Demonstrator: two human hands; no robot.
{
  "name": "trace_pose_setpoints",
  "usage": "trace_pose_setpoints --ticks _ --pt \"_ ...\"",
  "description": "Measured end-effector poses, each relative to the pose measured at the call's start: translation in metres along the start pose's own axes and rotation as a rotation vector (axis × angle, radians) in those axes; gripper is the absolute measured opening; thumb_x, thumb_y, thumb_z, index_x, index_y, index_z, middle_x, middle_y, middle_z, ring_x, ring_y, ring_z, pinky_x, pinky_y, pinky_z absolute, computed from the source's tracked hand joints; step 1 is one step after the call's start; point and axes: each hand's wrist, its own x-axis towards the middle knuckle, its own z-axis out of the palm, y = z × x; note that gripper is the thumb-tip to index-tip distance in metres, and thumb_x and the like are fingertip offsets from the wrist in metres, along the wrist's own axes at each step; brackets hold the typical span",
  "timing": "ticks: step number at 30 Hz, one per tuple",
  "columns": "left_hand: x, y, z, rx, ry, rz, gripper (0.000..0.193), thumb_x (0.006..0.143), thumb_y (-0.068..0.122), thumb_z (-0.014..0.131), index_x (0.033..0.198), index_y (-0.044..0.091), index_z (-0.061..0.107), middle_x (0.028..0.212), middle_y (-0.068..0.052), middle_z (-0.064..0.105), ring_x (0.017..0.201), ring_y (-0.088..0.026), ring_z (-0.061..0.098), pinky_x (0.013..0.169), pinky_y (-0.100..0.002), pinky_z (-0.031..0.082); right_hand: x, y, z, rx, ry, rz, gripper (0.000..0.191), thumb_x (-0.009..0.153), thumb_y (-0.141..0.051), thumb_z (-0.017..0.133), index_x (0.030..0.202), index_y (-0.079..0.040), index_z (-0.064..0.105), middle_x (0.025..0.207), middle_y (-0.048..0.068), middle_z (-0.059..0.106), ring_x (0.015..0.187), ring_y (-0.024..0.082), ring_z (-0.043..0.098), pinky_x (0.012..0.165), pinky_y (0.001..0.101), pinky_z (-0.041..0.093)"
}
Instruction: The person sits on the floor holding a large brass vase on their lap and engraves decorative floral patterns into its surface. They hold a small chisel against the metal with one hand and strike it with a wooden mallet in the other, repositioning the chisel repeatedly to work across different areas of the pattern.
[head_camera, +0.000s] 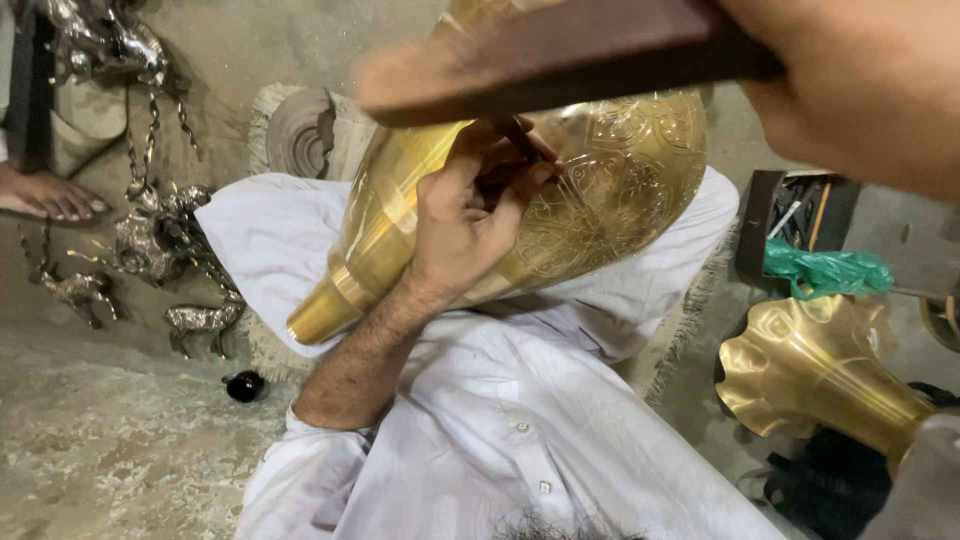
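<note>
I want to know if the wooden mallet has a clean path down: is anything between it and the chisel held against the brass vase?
Nothing visible does. The right hand holds the wooden mallet just above the left hand, whose fingers pinch the chisel against the engraved brass vase. Those fingers sit close beside the chisel's top.

- We see a loose white garment (520, 430) covering our chest and lap, creased into soft folds.
- Small pale buttons (518, 427) run down its front.
- Our left sleeve (300, 470) is rolled up above the elbow, baring a hairy forearm.
- Our left hand (470, 215) and right hand (860, 80) wear no gloves or rings.
</note>
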Motion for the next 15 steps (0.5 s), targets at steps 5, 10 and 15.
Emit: trace_pose_setpoints --ticks 5,10,15 --pt "0.01 -0.014 -0.008 0.057 -0.127 0.003 0.041 0.104 0.0 0.067 0.141 -0.002 0.049 0.122 -0.014 0.076 0.113 -0.022 0.078 0.102 -0.033 0.067 -0.003 0.002 -0.005 -0.126 0.049 -0.086 0.026 0.092 -0.009 0.077 0.117 -0.003 0.072 0.079 0.016 0.071 0.062 0.027 0.07 0.056 0.037 0.054" --pt "0.028 -0.01 -0.017 0.081 -0.322 -0.008 0.037 0.105 0.005 0.067 0.141 0.006 0.055 0.121 -0.008 0.078 0.109 -0.018 0.08 0.1 -0.032 0.067 -0.029 0.002 -0.004 -0.14 0.19 -0.118 0.034 0.083 -0.006 0.09 0.11 -0.001 0.07 0.084 0.017 0.071 0.072 0.029 0.071 0.063 0.0395 0.055" --pt "0.054 0.004 -0.025 0.138 -0.552 0.173 0.043 0.104 0.01 0.073 0.144 0.011 0.054 0.113 -0.009 0.078 0.103 -0.019 0.08 0.091 -0.034 0.064 -0.059 0.007 0.011 0.15 0.308 -0.037 0.04 0.085 -0.012 0.089 0.115 -0.001 0.065 0.093 0.014 0.07 0.082 0.024 0.072 0.073 0.0352 0.056"
